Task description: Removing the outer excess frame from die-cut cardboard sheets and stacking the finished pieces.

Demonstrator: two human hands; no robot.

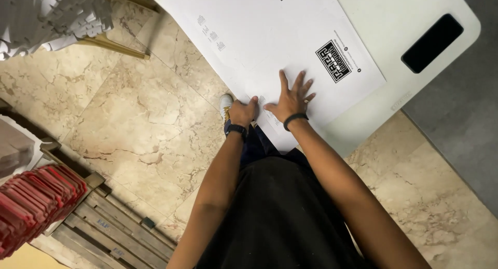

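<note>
Far left, red stacked pieces (pixel 36 201) sit on a wooden pallet (pixel 111 227) on the marble floor (pixel 140 118). Now the left hand (pixel 243 112), fingers curled tight, pinches the near edge of the white cardboard sheet (pixel 259 35). The right hand (pixel 293 100) presses flat on it, fingers spread wide. The sheet lies on the white counter (pixel 415 15), overhanging its near-left side. It looks light, stiffish, easily creased: best held by its edges. A black phone (pixel 431 43) rests far right.

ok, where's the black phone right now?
Head view, upper right: the black phone lies flat near the white table's right edge, right of the white printed sheet, away from both hands.
</note>
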